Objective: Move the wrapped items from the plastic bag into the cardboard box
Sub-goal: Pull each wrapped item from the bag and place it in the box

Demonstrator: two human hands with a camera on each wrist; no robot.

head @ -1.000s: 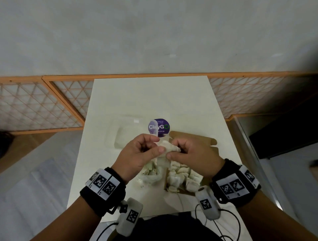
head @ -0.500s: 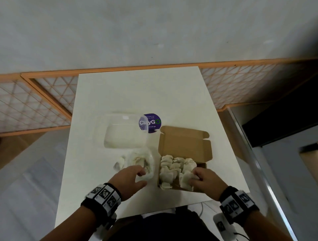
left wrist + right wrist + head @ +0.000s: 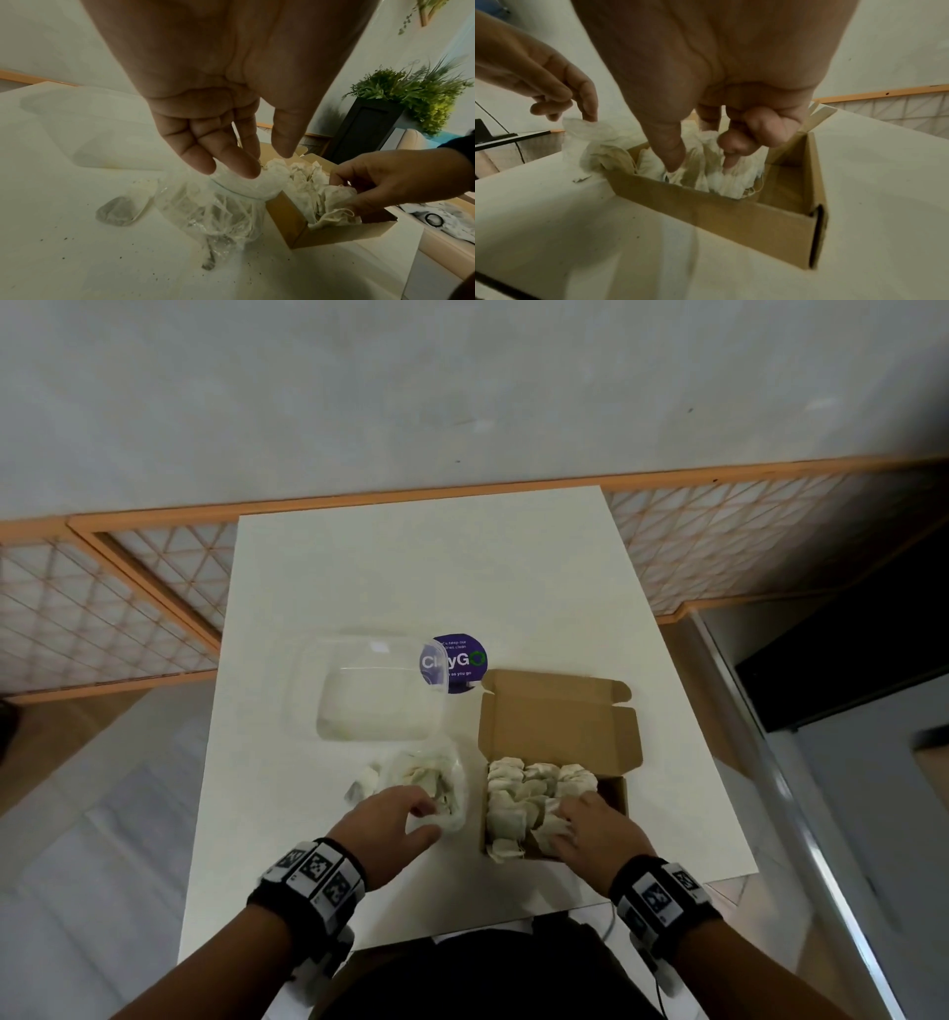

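Observation:
An open brown cardboard box point(image 3: 560, 726) sits right of centre on the white table point(image 3: 411, 567), packed with several pale wrapped items point(image 3: 518, 788). Left of it and touching it lies the clear plastic bag point(image 3: 436, 778), with more wrapped items inside. My left hand point(image 3: 423, 819) rests its straight fingertips point(image 3: 231, 168) on the bag's rim point(image 3: 244, 186), with the thumb held apart. My right hand point(image 3: 565, 819) is down in the box's near end, its thumb and fingers pinching a wrapped item point(image 3: 336, 194). One loose wrapped item point(image 3: 367, 780) lies on the table left of the bag.
A clear plastic container point(image 3: 380, 695) stands behind the bag, partly over a round purple sticker point(image 3: 457, 662). The box's lid flap point(image 3: 554, 706) stands open at the back. An orange lattice railing point(image 3: 128, 598) flanks the table. Crumbs dot the table near the bag.
A second ago both hands held one wrapped item up between them. They have since come down: the right took the item into the box, the left went to the bag's rim.

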